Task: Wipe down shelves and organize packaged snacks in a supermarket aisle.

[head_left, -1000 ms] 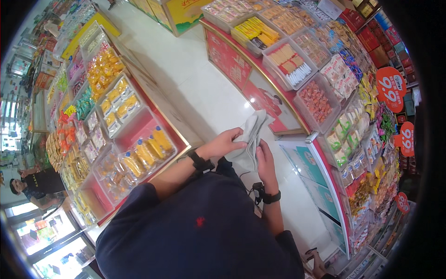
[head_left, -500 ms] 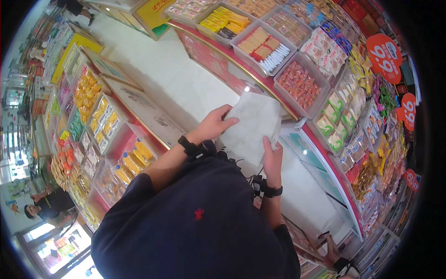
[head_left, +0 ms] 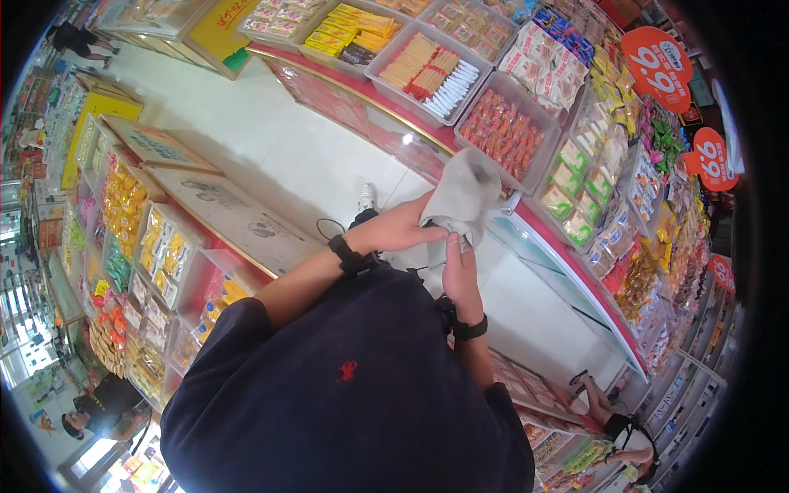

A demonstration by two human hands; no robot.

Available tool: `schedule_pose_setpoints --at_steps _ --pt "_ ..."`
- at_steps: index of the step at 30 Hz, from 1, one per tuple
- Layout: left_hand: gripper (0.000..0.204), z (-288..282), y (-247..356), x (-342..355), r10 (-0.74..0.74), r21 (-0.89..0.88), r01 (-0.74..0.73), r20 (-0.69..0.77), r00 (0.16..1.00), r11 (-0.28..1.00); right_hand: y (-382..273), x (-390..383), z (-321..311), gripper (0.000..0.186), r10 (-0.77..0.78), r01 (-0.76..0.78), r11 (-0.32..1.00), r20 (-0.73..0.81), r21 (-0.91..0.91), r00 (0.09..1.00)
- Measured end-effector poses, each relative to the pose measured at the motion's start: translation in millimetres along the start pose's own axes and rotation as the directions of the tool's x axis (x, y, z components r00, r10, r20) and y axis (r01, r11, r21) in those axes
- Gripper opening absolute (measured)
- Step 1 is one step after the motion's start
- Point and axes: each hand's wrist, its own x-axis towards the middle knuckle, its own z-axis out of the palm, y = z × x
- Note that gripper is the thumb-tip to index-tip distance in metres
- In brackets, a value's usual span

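Observation:
A thin whitish-grey cloth [head_left: 464, 191] is bunched and folded over in front of my chest, its upper part standing up in a loose curve. My left hand [head_left: 401, 226] grips its left side, thumb lying across the lower folds. Close beside that thumb, my right hand [head_left: 460, 271] pinches the lower edge between thumb and fingers. The left fingers behind the cloth are partly hidden. Both wrists wear black bands. The cloth hangs in front of the corner of a candy counter, near a tub of red-wrapped sweets [head_left: 508, 131].
Counters with plastic tubs of packaged snacks flank a white tiled aisle [head_left: 288, 135]. Sticks and white packets fill one tub [head_left: 427, 74]. A glass-fronted case [head_left: 559, 279] with a red edge stands to the right. Other people are at the far left and lower right; my shoe [head_left: 367, 197] shows below.
The cloth was spread out flat between my hands; now it is folded over and bunched. My hands have come together, the left moving right. The view has shifted.

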Motion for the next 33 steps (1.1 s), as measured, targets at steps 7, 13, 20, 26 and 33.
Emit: schedule_pose_setpoints --at_steps 7,13,20,26,33 --pt "0.029 -86.3 -26.3 21.9 -0.159 -0.109 0.133 -0.276 0.948 0.985 -25.7 71.7 -6.1 0.046 0.049 -0.031 0.995 -0.192 0.094 0.98" --pt "0.027 -189.9 -65.9 32.2 -0.201 -0.101 0.174 -0.465 0.862 0.98 -41.0 157.4 -1.1 0.046 -0.075 -0.007 0.958 -0.274 -0.286 0.959" --pt "0.028 -263.2 -82.7 56.0 -0.323 -0.212 0.252 -0.446 0.835 0.944 -20.8 235.4 15.0 0.039 -0.127 -0.032 0.859 -0.273 -0.51 0.954" --pt "0.031 -264.6 -110.0 118.5 -0.231 -0.209 0.167 -0.331 0.915 0.963 58.9 286.3 -9.1 0.036 -0.287 -0.09 0.803 -0.515 -0.589 0.808" --pt "0.044 -294.8 -149.7 184.4 -0.33 0.164 0.437 -0.443 0.834 0.884 103.8 350.1 70.0 0.07 -0.319 0.106 0.551 -0.091 -0.828 0.943"
